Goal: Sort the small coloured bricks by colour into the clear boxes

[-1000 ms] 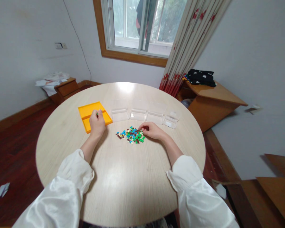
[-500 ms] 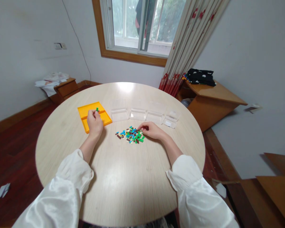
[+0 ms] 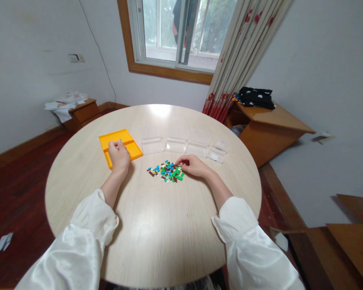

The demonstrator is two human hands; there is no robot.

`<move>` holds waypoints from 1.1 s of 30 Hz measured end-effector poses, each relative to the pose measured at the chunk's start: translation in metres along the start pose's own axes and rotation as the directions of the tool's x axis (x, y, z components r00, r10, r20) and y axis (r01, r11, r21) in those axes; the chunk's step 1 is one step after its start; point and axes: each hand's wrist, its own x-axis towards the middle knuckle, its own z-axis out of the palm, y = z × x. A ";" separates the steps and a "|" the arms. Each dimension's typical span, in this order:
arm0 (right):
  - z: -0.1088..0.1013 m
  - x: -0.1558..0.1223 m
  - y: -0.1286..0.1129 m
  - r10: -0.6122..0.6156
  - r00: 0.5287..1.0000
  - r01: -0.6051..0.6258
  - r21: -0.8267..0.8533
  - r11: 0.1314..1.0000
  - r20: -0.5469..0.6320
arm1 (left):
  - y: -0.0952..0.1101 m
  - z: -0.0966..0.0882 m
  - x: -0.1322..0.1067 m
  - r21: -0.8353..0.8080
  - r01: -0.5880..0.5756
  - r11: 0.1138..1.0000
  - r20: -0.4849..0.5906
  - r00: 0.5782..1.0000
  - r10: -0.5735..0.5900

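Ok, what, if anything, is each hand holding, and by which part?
The left hand holds a small green piece; only a bit shows, so the part gripped is hidden. Whether the right hand, at the pile, holds any cannot be told.

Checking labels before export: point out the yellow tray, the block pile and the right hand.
Yellow tray (image 3: 112, 137): head view, bare floor of its far compartment.
Block pile (image 3: 169, 171): head view, middle of the heap.
Right hand (image 3: 194, 166): head view, back of the hand.

You have one yellow tray (image 3: 112, 139) toward the left edge of the bench (image 3: 163, 229), four clear boxes (image 3: 176, 146) farther right, one jumbled brick pile (image 3: 171, 172).
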 end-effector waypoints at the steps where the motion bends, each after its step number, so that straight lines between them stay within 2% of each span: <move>1: 0.000 0.000 0.000 -0.001 1.000 0.001 -0.002 1.000 -0.001 | 0.002 0.001 0.000 -0.039 0.063 0.997 -0.035 0.997 -0.065; 4: 0.000 0.000 -0.001 0.003 1.000 -0.003 -0.003 1.000 -0.001 | 0.010 0.002 -0.002 -0.153 0.203 0.967 -0.059 0.975 -0.215; 9: 0.001 0.001 0.001 0.003 1.000 -0.003 0.014 1.000 -0.014 | 0.021 0.001 -0.006 -0.192 0.243 0.951 -0.043 0.966 -0.256; 15: 0.004 0.000 -0.007 -0.012 0.990 0.018 0.044 0.999 -0.139 | 0.020 0.000 -0.009 -0.039 0.104 0.994 -0.040 0.994 -0.106; 18: 0.003 -0.002 -0.012 -0.079 0.995 0.081 0.042 0.996 -0.054 | 0.014 0.000 -0.010 0.005 0.013 1.000 -0.013 1.000 -0.013; 22: 0.000 -0.003 -0.013 -0.112 0.992 0.108 0.068 0.992 0.051 | 0.007 0.000 -0.010 0.013 -0.033 0.999 0.011 0.999 0.033; 30: 0.002 -0.002 -0.009 -0.136 0.987 0.134 0.025 0.991 0.085 | 0.013 0.001 -0.014 0.087 -0.128 0.988 0.092 0.988 0.120; 33: 0.003 -0.002 -0.009 -0.125 0.988 0.126 0.001 0.992 0.087 | 0.020 0.002 -0.019 0.133 -0.194 0.972 0.160 0.972 0.172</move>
